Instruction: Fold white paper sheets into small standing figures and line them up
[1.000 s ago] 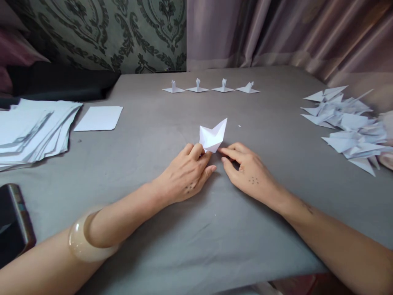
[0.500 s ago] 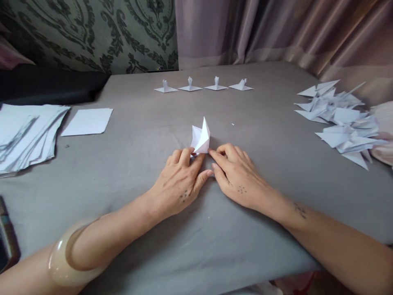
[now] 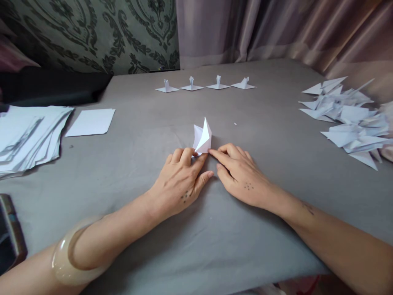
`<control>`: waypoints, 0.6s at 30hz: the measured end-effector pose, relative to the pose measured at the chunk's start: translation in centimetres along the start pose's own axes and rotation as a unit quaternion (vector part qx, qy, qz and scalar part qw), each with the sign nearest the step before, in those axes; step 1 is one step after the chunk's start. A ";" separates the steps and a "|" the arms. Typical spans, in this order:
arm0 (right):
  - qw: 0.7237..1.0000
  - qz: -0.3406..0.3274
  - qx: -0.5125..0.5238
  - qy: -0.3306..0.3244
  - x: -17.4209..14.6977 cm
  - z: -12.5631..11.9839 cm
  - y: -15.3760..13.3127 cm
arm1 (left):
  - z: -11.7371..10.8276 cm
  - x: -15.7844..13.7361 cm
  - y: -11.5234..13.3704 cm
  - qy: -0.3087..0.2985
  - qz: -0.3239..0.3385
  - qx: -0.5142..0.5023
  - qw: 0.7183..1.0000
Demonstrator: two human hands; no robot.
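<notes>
Though plain, grey tablecloth (image 3: 260, 119) near curtains (image 3: 211, 32).

grey tabletop (image 3: 270, 119) | paper stack (image 3: 33, 133), left | folded sheet (image 3: 204, 141), centre | four paper figures (image 3: 191, 87), back | folded-paper heap (image 3: 353, 114)

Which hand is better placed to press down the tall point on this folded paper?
Probably the right hand: its index fingertip is at the foot of the tall point, while the left hand seems to steady the folded paper at its near edge.
</notes>
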State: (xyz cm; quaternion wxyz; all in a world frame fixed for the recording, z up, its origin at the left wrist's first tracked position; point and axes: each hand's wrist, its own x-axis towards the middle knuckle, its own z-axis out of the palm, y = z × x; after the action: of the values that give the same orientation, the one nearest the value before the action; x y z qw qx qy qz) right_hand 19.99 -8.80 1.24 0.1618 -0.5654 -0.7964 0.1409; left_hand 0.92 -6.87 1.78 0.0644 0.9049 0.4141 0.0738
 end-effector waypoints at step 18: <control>0.990 -0.041 -0.136 0.019 0.2 -0.1 -1.7 | -1.6 0.0 -0.7 0.061 -0.053 -0.135 0.988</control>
State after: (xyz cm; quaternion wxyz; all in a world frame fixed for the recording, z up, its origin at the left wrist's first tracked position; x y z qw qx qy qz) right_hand 18.51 -9.19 2.01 0.1037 -0.5516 -0.8275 0.0136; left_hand 0.11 -6.36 3.20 0.1641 0.8588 0.4505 0.1802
